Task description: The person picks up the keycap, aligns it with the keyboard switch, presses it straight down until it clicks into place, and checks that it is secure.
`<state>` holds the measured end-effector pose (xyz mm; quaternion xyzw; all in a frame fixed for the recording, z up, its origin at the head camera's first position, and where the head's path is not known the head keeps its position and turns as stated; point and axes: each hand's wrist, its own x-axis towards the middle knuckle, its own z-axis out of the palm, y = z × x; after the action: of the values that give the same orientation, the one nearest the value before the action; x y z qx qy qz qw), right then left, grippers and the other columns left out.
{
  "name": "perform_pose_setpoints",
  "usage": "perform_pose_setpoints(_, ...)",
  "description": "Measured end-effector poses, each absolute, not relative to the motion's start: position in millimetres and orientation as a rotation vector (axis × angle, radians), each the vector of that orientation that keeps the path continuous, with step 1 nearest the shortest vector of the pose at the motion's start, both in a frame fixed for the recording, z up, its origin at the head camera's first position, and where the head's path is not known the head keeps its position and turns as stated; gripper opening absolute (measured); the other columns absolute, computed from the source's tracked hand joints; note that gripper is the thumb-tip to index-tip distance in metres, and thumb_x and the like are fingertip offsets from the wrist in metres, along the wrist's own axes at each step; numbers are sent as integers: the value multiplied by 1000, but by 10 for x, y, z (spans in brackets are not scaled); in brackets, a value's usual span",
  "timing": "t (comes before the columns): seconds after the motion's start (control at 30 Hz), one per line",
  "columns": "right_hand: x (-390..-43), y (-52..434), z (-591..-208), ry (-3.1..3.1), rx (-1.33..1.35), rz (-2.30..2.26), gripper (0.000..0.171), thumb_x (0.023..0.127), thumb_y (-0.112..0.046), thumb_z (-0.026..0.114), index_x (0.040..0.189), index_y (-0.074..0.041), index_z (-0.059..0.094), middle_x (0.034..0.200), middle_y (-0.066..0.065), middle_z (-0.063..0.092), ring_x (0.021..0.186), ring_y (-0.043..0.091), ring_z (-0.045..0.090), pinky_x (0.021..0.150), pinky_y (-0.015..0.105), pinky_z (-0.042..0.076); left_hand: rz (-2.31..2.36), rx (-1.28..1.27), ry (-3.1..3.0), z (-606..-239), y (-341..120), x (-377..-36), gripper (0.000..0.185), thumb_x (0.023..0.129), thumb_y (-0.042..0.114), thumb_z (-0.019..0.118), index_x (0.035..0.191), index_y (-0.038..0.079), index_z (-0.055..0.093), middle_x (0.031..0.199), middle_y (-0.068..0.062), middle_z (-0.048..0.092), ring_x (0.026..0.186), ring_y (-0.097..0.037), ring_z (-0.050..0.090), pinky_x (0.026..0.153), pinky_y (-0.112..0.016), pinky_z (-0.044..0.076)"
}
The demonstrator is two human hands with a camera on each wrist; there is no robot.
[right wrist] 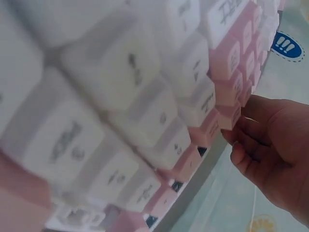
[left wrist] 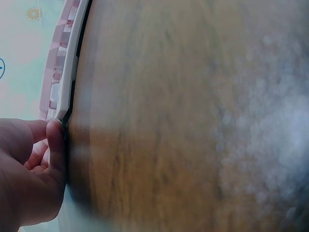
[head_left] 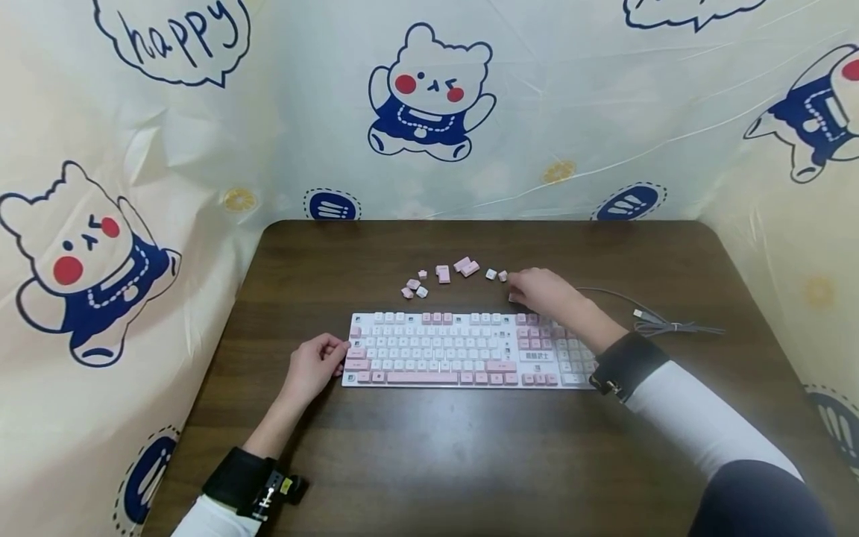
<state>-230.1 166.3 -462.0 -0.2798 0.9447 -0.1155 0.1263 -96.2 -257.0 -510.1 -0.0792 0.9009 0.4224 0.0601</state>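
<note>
A pink-and-white keyboard (head_left: 429, 377) lies across the table, its keys filling most of the right wrist view. My left hand (head_left: 315, 367) is at its left end, and in the left wrist view the thumb and bent fingers (left wrist: 57, 140) grip the keyboard's corner. Behind the keyboard's back edge, my right hand (head_left: 545, 291) reaches down with bent fingers. A small pale keycap (head_left: 512, 297) shows at its fingertips, mostly covered by the hand. Just left of that hand lie a white keycap (head_left: 491, 274) and a pink keycap (head_left: 502, 276).
More loose keycaps lie behind the keyboard, among them long pink ones (head_left: 470, 268) and a small cluster (head_left: 421, 291) further left. A grey cable (head_left: 661, 326), bundled with a tie, lies to the right. A printed cloth (head_left: 429, 186) hangs around the brown table (head_left: 443, 455).
</note>
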Motion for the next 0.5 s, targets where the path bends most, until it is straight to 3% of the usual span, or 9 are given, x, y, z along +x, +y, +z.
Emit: perform_pose_setpoints(0.5,-2386,1716,-4677,2692,-778,-414,11,100,-10,70,109,-7,75,94,6,72,82,21,62,79,39,55,1247,-252,2734,-5128,-2576,-991,21,104,20,66,104,0,70,78,-7,65,66,-16,63,60,-24,52)
